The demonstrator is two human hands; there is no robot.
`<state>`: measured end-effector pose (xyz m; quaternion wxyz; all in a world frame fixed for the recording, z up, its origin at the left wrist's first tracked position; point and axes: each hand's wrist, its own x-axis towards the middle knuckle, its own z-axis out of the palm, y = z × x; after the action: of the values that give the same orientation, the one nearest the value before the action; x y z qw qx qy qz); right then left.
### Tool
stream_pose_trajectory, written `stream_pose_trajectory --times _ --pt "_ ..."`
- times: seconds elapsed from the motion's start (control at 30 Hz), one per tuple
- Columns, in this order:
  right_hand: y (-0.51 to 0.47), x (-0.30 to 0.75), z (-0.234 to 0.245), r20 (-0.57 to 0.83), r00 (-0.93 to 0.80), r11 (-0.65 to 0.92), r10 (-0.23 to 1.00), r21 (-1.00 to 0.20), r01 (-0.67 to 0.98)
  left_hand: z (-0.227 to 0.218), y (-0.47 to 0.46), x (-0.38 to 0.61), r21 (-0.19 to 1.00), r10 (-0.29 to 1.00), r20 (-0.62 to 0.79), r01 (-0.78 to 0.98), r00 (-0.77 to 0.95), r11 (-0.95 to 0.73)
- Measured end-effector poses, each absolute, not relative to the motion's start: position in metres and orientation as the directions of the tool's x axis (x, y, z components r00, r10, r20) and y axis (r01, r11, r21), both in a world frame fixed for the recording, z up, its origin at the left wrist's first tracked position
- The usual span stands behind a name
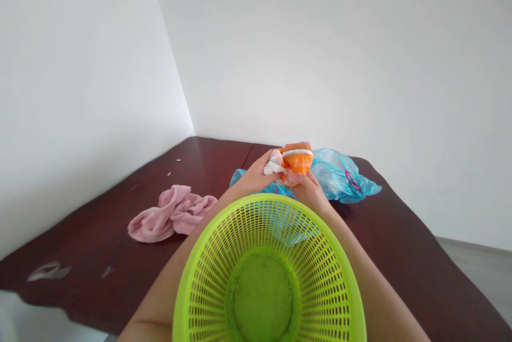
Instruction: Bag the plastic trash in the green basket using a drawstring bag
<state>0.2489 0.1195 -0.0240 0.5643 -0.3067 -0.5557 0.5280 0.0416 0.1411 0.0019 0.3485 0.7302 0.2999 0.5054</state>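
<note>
The left hand (254, 176) and right hand (308, 190) grip a crumpled orange plastic bundle (296, 158), which could slip if either hold loosens.

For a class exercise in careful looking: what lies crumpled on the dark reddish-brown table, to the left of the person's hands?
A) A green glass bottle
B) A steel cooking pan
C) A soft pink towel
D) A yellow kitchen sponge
C: the soft pink towel lies bunched on the dark reddish-brown table, left of the left hand, apart from it.
</note>
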Motion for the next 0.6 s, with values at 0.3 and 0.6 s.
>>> stream_pose_trajectory --times 0.3,0.6 --pt "0.118 0.253 -0.021 0.539 -0.112 0.543 0.835 -0.839 0.014 -0.001 0.150 0.029 0.764 0.790 0.552 0.217 0.267 -0.608" --pt "0.115 0.254 -0.015 0.454 -0.193 0.446 0.870 -0.891 -0.083 -0.023 0.152 0.053 0.803 0.780 0.558 0.050 0.284 -0.593"
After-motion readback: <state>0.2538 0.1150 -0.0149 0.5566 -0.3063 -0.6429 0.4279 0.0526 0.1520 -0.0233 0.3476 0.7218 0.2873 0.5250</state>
